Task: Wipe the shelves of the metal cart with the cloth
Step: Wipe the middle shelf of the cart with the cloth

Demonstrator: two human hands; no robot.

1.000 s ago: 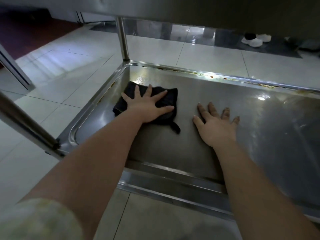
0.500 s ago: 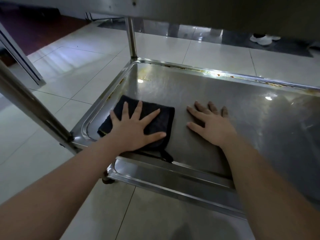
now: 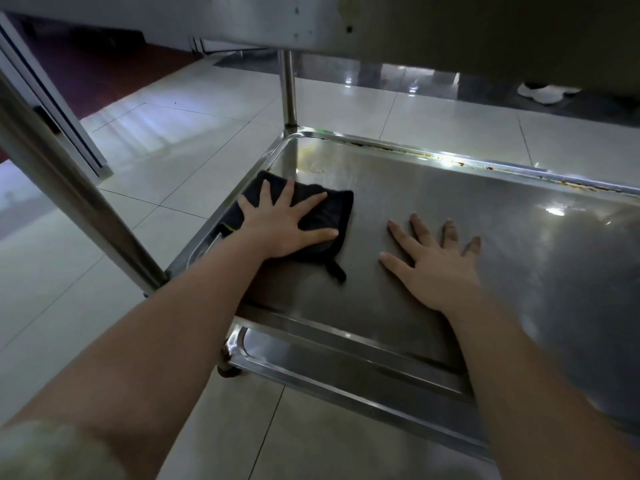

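Black folded cloth (image 3: 311,216), loop trailing

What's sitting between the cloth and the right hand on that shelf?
Nothing: the head view shows only bare shelf between the cloth and the right hand. The cloth's loop tab points toward the near edge.

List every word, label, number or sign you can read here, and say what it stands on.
No readable text.
Cloth: a yellow-green mark at its left edge, too small to tell whether it carries lettering.
Shelf: no lettering shows.
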